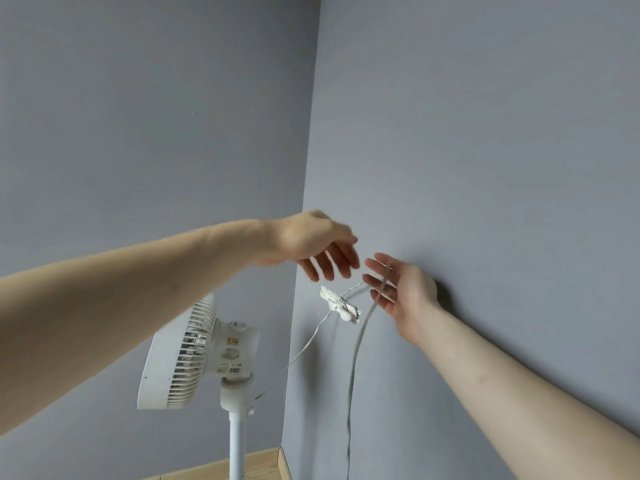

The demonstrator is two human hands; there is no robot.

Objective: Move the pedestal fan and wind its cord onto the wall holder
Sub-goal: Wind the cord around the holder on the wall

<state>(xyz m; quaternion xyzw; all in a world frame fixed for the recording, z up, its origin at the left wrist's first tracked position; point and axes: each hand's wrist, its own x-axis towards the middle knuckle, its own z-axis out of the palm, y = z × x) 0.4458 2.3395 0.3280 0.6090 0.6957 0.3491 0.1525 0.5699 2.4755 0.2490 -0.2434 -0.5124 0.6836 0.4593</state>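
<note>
From the head camera, a white pedestal fan (194, 351) stands in the corner of a grey-walled room, its head turned to the left and its pole running down to a strip of wooden floor (259, 467) at the bottom edge. A small white wall holder (341, 304) is fixed to the right-hand wall just beside the corner, with a few turns of cord around it. The thin white cord (353, 368) runs from the back of the fan up to the holder, and another length hangs from the right hand down along the wall. The left hand (311, 245) hovers above the holder, palm down, fingers loosely spread, its grip holding nothing. The right hand (401, 292) is palm-up beside the holder, fingers straight and open; the cord lies draped across them, blurred, not pinched.
</note>
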